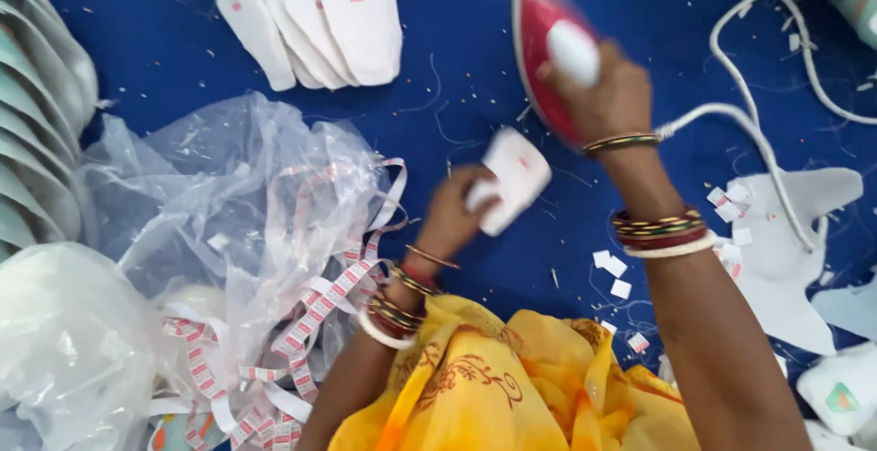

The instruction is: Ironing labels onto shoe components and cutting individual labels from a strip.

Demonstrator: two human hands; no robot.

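Clear plastic bag (pixel 228 195) spilling red-and-white label tape (pixel 311 314) lies left of the white fabric piece (pixel 516 177). The left hand (pixel 452 213) pinches that piece at its near edge, holding it flat on the blue surface (pixel 457 40). Just right of the piece, the right hand (pixel 607 95) is clenched around the handle of a red iron (pixel 539 49), lifted and blurred. Pressing seems in hand; lowering the iron calls for clearing the fingers.
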